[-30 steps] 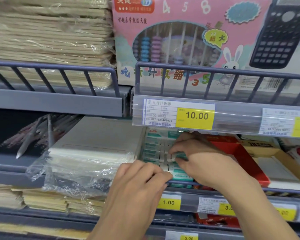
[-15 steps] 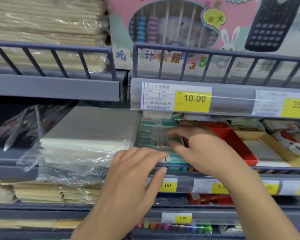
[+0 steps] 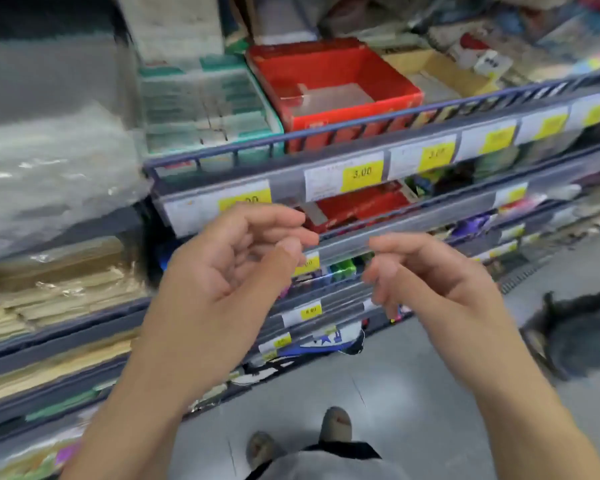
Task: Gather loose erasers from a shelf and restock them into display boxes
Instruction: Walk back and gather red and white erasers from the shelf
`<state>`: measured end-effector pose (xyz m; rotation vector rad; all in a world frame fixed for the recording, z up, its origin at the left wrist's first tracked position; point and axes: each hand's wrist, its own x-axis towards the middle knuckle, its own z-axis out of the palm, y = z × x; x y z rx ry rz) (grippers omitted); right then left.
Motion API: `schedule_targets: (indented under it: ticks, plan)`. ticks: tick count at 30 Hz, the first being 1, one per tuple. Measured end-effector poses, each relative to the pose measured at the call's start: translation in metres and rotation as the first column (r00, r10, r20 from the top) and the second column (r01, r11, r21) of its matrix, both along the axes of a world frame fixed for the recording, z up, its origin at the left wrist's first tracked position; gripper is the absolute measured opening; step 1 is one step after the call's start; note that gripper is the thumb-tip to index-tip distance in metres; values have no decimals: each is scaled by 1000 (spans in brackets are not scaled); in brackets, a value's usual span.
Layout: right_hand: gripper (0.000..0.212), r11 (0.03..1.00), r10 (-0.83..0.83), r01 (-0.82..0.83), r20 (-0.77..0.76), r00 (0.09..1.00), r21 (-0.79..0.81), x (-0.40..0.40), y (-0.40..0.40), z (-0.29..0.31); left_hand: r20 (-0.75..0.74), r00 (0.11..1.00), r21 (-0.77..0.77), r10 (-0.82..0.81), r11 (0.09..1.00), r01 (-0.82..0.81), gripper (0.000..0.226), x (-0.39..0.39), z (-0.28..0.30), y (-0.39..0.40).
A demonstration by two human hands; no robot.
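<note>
- Erasers: blurred white blocks with green sleeves, packed in rows in a green display box on the shelf, beside a red box.
- Left hand and right hand: below the shelf, fingers loosely curled, holding nothing.

Green display box — full of teal-and-white wrapped erasers laid flat in tight rows; view blurred, count unreadable. Sits on the shelf above and beyond the left hand. Red display box touching its right side, above both hands — open, interior mostly bare.
</note>
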<state>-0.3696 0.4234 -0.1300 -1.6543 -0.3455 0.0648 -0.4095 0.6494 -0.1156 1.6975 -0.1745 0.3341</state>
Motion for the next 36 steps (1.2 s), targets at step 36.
schedule_targets:
  ticks: [36]
  plan:
    - [14,720,-618,652,-647,447,-238,-126,-379,-239,-910,383,50,-156,878,476,14,28,-287,-305]
